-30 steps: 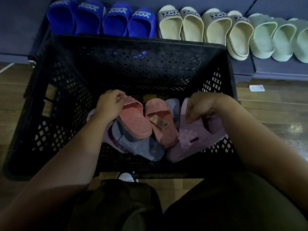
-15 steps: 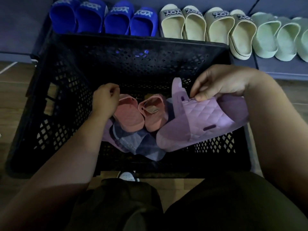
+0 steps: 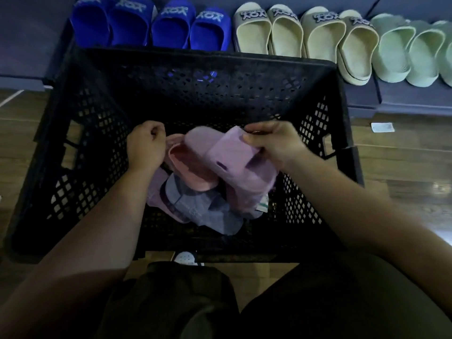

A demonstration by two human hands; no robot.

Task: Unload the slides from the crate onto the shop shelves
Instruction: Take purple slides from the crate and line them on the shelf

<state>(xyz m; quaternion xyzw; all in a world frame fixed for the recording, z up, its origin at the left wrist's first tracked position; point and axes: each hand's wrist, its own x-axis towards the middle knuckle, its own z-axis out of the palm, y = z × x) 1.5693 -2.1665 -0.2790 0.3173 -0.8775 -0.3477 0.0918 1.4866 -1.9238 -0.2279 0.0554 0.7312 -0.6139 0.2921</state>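
While my right hand (image 3: 274, 143) pinches a purple slide (image 3: 232, 155) by its strap to clear the crate (image 3: 208, 59), my left hand (image 3: 146, 145) curls beside a pink slide (image 3: 190, 170), grip unclear.

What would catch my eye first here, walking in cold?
A big black crate fills the middle. Inside it, the right hand pinches the strap of a lilac slide, while the left hand curls beside a pink slide on the pile. Behind the crate a neat row lines the shelf: blue slides, then cream slides, then pale green slides.
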